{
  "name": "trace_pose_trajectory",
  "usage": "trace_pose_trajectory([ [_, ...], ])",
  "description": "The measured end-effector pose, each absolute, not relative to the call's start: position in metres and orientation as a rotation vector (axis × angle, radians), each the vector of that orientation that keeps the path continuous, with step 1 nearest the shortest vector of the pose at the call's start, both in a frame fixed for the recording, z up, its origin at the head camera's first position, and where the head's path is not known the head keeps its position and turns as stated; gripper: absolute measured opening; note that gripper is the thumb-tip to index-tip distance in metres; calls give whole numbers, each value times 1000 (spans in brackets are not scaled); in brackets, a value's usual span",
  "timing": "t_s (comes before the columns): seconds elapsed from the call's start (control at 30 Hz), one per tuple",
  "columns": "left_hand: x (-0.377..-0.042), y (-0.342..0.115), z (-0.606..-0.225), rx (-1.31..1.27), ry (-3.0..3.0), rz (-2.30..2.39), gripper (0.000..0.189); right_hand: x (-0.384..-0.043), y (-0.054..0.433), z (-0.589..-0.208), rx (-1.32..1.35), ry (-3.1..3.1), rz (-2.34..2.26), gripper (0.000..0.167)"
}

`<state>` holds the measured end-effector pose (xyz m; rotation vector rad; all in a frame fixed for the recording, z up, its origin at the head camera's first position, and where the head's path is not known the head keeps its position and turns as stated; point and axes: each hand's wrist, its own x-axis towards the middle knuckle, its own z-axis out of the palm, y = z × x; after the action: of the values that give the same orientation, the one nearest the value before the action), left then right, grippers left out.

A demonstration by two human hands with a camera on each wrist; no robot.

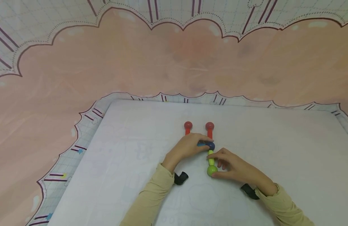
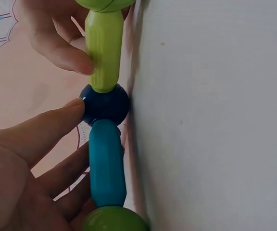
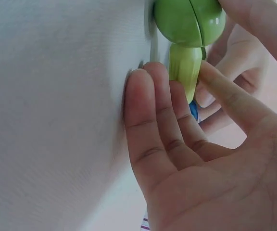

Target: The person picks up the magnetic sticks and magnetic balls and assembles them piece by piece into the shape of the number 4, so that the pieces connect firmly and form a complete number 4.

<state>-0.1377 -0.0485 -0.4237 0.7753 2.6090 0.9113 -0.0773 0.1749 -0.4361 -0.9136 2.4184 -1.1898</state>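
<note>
My left hand [image 1: 183, 147] grips a dark blue ball [image 2: 105, 104], with the thumb on its side. From that ball a teal rod [image 2: 107, 163] runs to another green ball [image 2: 114, 220], under the hand in the head view. A yellow-green rod [image 1: 211, 157] joins the dark blue ball at its other end and carries a green ball [image 1: 212, 170] nearest me. My right hand [image 1: 237, 166] holds this rod and ball, index finger against the rod and thumb on the green ball. Its other fingers [image 3: 141, 101] lie close to the white surface.
Two red balls [image 1: 188, 125] on red rods [image 1: 209, 134] point away beyond my left hand, their near ends partly hidden by it. All of this lies on a white tabletop [image 1: 134, 141]. A patterned, peach-coloured cloth [image 1: 162, 62] shows past the tabletop's far and left edges.
</note>
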Motion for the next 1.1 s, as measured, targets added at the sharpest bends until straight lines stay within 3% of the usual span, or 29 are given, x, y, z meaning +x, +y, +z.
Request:
trace_pose_trajectory([
  [0.63,-132,-71,-391,748,2686,977,32,-86,178,-414,-917,2570,-1228,39],
  [1.1,-117,-98,-371,740,2884,999,33,-87,176,-391,-705,2834,-1224,36],
])
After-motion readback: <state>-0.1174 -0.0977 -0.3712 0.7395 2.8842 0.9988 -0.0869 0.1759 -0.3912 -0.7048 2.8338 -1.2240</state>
